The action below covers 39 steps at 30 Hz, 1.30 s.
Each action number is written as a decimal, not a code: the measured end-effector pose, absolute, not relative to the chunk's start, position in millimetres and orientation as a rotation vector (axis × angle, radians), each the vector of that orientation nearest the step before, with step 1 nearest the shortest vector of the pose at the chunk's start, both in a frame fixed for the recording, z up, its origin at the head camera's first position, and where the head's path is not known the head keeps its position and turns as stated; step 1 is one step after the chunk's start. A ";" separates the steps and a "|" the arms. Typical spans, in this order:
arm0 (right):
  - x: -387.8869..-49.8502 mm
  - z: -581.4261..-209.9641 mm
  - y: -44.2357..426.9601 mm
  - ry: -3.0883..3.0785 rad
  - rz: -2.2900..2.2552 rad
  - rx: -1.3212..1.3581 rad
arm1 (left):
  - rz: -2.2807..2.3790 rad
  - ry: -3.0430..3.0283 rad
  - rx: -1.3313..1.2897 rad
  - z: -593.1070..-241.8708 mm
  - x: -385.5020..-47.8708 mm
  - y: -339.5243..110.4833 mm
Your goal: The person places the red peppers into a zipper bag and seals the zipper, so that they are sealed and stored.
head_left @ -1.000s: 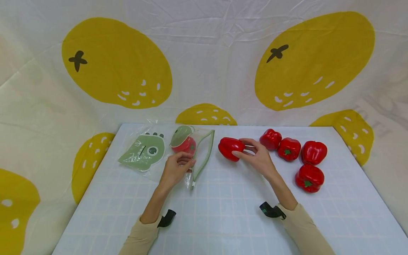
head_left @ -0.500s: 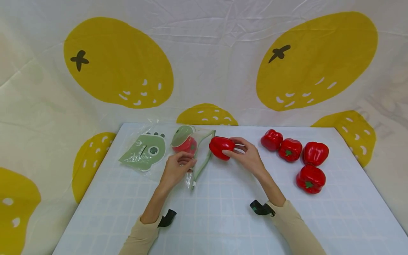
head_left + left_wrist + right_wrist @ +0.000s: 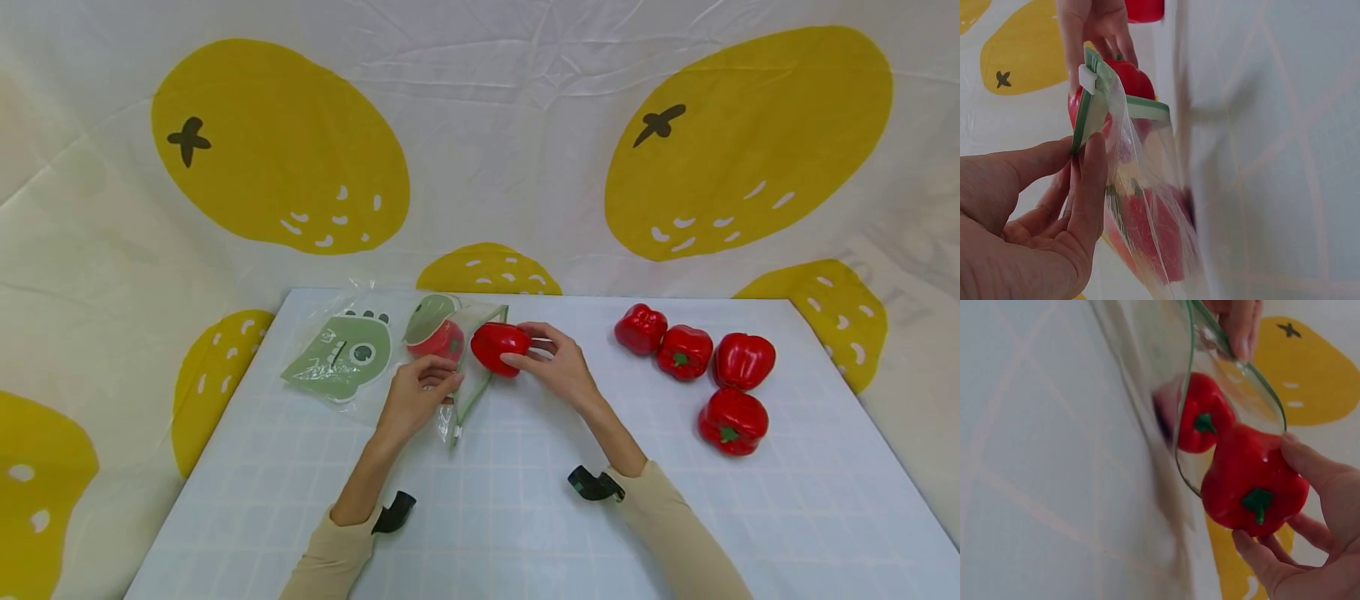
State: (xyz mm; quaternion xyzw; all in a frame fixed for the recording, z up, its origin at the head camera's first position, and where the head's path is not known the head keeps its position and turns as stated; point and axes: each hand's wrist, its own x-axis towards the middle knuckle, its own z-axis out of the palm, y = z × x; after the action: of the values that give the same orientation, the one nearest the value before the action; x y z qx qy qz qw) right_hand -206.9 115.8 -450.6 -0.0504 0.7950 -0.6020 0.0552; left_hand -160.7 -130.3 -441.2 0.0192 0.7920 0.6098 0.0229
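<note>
Near the desk's far edge [image 3: 577,307], the left hand [image 3: 415,396] is pinching a clear bag [image 3: 1147,108], seemingly holding it agape; the right hand [image 3: 557,362] is gripping a red pepper [image 3: 497,349] there.

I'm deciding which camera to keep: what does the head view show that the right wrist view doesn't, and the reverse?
Only the head view: four loose red peppers and both beige sleeves.
Only the right wrist view: green stems on the held pepper and the bagged pepper.
Both: those two peppers, the clear bag, the left hand and the right hand.
</note>
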 end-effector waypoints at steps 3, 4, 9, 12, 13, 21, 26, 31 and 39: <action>-207.9 -452.4 110.2 2.416 -1.835 -0.172 | 1.885 2.449 0.059 -441.7 -161.2 -130.5; -208.2 -453.2 108.5 2.419 -1.835 -0.182 | 1.887 2.446 0.059 -442.2 -161.4 -130.5; -209.8 -456.0 100.9 2.426 -1.851 -0.215 | 1.894 2.438 0.069 -444.5 -162.0 -130.2; -210.7 -458.1 97.7 2.435 -1.861 -0.237 | 1.892 2.436 0.077 -445.1 -161.9 -130.1; -211.1 -458.9 96.8 2.440 -1.861 -0.245 | 1.889 2.436 0.077 -445.2 -161.9 -130.2; -216.0 -465.4 87.3 2.491 -1.864 -0.330 | 1.889 2.444 0.086 -441.7 -159.6 -129.6; -217.7 -468.0 79.3 2.512 -1.880 -0.398 | 1.867 2.457 0.101 -442.8 -159.9 -128.8; -217.3 -467.4 73.3 2.530 -1.894 -0.435 | 1.850 2.461 0.126 -444.2 -159.6 -130.2; -219.4 -474.9 71.0 2.594 -1.859 -0.345 | 1.875 2.442 0.154 -444.5 -160.8 -131.5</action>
State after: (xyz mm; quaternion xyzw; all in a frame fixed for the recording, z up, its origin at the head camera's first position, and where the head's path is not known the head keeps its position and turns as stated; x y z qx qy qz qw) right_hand -219.4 71.0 -474.9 -0.1075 0.8076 -0.5789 -0.0340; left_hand -160.8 -131.5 -444.5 0.0498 0.7918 0.6080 0.0294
